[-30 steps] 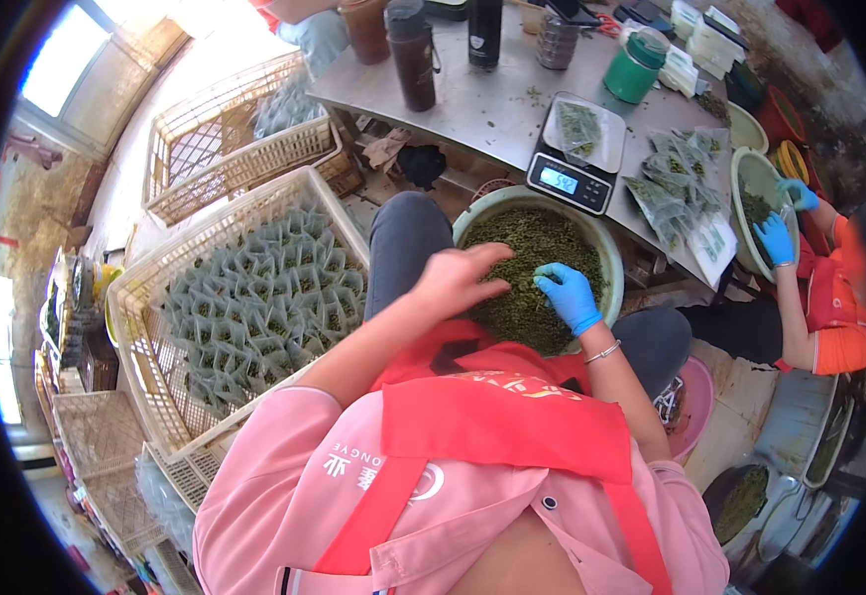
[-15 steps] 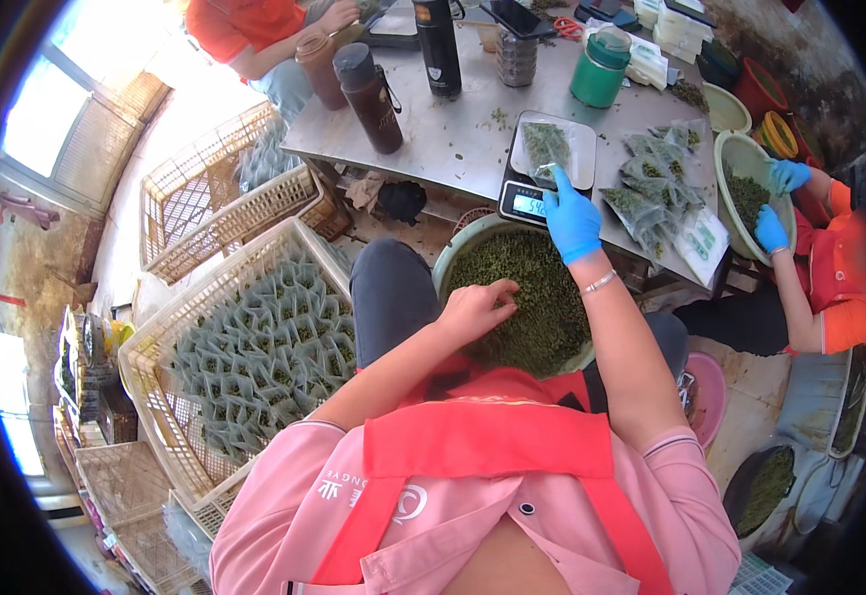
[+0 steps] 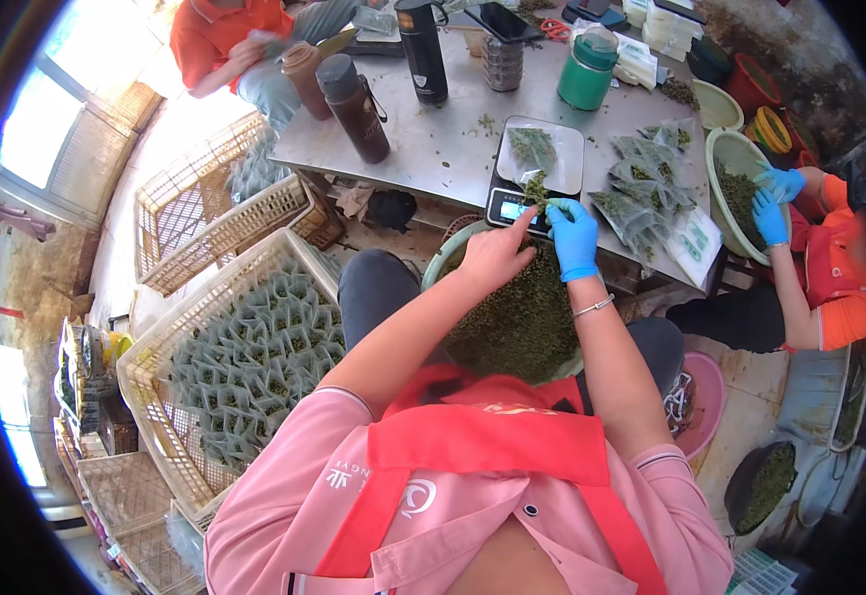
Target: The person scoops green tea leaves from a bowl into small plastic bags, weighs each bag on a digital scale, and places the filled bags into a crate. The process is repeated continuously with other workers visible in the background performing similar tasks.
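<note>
My right hand [image 3: 576,243], in a blue glove, pinches a small clump of green plant bits [image 3: 535,188] over the front of a digital scale [image 3: 569,164]. Bare, my left hand [image 3: 497,256] reaches up beside it. Its index finger is stretched out near the clump and covers part of the scale's display; its thumb stands apart. On the scale's pan lies a clear plastic bag [image 3: 532,147] with green contents. Below both hands, a pale green tub [image 3: 431,278] between my knees holds a mass of loose green plant bits [image 3: 527,327].
Filled bags [image 3: 641,178] lie on the metal table [image 3: 443,149] at right, near bottles [image 3: 355,109] and a green jar [image 3: 587,69]. A crate of upright bags [image 3: 254,357] stands at left. Co-workers sit at far left and right, the right one gloved over a tub [image 3: 715,174].
My left hand has moved up and right from the tub to beside my right hand. A green clump now shows at my right fingertips. The view has shifted slightly.
</note>
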A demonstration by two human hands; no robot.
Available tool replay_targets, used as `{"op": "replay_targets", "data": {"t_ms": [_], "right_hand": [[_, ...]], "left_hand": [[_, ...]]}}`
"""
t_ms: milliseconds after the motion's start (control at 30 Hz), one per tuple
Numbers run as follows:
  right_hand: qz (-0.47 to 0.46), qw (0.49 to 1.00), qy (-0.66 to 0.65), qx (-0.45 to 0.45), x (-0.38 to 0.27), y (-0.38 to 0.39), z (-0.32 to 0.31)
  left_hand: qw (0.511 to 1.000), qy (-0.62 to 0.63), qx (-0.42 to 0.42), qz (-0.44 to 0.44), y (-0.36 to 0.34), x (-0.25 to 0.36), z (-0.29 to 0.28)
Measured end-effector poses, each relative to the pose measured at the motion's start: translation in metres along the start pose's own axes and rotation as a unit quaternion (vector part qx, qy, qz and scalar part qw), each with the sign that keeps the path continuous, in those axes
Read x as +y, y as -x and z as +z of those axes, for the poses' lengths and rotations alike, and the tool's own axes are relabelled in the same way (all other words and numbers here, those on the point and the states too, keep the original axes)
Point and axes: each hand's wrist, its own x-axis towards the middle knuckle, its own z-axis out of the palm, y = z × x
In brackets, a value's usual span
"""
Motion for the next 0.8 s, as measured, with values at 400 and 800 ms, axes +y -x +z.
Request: {"op": "replay_targets", "data": {"t_ms": [400, 800], "right_hand": [[0.163, 0.976, -0.147, 0.012, -0.01, -0.026, 0.014], [0.171, 0.973, -0.027, -0.154, -0.025, 0.002, -0.015]], "left_hand": [[0.969, -0.238, -0.061, -0.01, -0.049, 0.0, -0.001], [0.995, -0.083, -0.047, -0.023, -0.063, -0.006, -0.022]]}}
